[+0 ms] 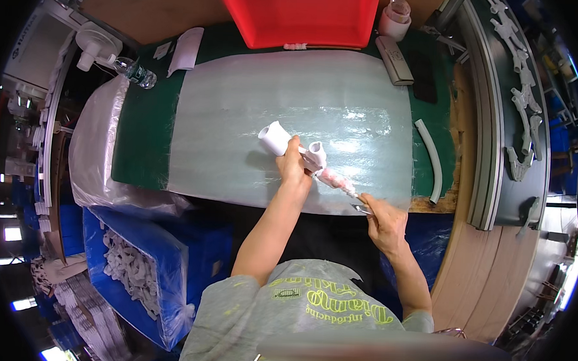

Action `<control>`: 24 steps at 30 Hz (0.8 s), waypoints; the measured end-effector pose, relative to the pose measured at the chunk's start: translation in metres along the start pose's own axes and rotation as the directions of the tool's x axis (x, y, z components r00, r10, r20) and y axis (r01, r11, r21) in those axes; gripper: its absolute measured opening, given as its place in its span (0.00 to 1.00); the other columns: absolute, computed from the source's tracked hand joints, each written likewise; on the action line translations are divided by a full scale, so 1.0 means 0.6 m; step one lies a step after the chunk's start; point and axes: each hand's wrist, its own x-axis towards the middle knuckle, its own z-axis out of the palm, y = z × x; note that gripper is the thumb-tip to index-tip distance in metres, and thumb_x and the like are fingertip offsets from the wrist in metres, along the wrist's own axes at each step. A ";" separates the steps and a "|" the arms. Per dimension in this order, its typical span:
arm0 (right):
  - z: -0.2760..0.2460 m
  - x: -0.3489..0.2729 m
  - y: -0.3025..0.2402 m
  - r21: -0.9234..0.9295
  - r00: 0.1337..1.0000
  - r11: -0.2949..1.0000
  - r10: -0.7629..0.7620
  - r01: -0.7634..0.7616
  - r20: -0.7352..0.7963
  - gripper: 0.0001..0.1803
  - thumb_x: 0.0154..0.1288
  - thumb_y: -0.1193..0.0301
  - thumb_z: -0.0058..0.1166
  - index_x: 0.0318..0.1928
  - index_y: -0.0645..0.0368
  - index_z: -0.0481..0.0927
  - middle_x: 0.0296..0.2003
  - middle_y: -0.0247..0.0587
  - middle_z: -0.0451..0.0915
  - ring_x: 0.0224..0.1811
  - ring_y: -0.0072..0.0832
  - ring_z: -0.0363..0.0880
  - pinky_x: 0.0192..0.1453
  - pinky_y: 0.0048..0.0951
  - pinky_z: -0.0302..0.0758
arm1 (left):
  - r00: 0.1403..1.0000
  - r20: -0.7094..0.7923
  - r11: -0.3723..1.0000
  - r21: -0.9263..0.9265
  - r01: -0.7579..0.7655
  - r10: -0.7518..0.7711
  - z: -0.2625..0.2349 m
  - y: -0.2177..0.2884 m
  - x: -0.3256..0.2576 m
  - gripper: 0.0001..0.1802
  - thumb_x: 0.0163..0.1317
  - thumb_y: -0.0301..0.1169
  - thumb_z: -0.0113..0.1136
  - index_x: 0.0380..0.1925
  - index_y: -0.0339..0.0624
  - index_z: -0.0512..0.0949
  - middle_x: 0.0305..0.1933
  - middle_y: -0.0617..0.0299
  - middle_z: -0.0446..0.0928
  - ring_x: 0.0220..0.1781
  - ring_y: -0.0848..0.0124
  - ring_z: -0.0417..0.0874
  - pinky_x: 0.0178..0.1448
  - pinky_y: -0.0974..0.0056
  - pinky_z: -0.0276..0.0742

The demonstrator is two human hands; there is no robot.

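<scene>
My left hand is closed around a white plastic fitting above the table covering. The fitting has a wide, cup-like end on the left and a shorter tube end standing up on the right. A lumpy pink-and-white piece runs from it down toward my right hand; I cannot tell whether the two are joined. My right hand is closed on a slim metal tool, whose kind I cannot make out. Its fingertips are beside the lower end of the pink-and-white piece.
Clear sheeting covers the green table. A red bin stands at the back, a water bottle back left. At right lie a curved white tube and a grey case. A blue lined crate holds white parts lower left.
</scene>
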 end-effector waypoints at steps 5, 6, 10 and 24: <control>-0.018 -0.004 0.029 -0.067 0.993 0.996 0.054 -0.062 -0.109 0.22 0.45 0.82 0.55 0.46 0.59 0.76 0.23 0.41 0.75 0.21 0.36 0.74 0.24 0.31 0.69 | 1.000 -0.010 0.999 0.028 0.027 -0.027 0.006 0.021 -0.003 0.12 0.56 0.33 0.55 0.34 0.40 0.66 0.28 0.64 0.67 0.28 0.72 0.74 0.29 0.63 0.74; -0.024 -0.003 0.004 0.022 0.995 1.000 0.007 -0.005 -0.095 0.22 0.45 0.81 0.55 0.46 0.60 0.76 0.22 0.41 0.75 0.20 0.35 0.74 0.24 0.30 0.68 | 0.999 -0.040 0.999 0.050 0.012 -0.010 0.005 0.022 -0.006 0.12 0.56 0.34 0.55 0.34 0.40 0.66 0.28 0.64 0.67 0.28 0.72 0.74 0.29 0.63 0.74; -0.006 0.008 -0.025 0.014 1.000 1.000 0.023 -0.023 -0.012 0.18 0.48 0.84 0.52 0.43 0.61 0.78 0.22 0.45 0.75 0.20 0.35 0.75 0.24 0.28 0.69 | 1.000 0.001 1.000 -0.008 -0.021 0.021 0.008 0.017 -0.017 0.13 0.56 0.35 0.56 0.34 0.39 0.65 0.31 0.62 0.67 0.29 0.71 0.75 0.29 0.62 0.74; 0.012 0.028 0.013 -0.109 0.987 0.990 0.070 -0.087 -0.147 0.18 0.48 0.81 0.53 0.43 0.55 0.79 0.27 0.46 0.78 0.25 0.40 0.78 0.27 0.33 0.71 | 0.984 0.113 0.983 -0.108 0.148 -0.135 -0.037 0.056 -0.015 0.11 0.51 0.32 0.60 0.24 0.48 0.66 0.18 0.68 0.64 0.16 0.74 0.68 0.18 0.63 0.66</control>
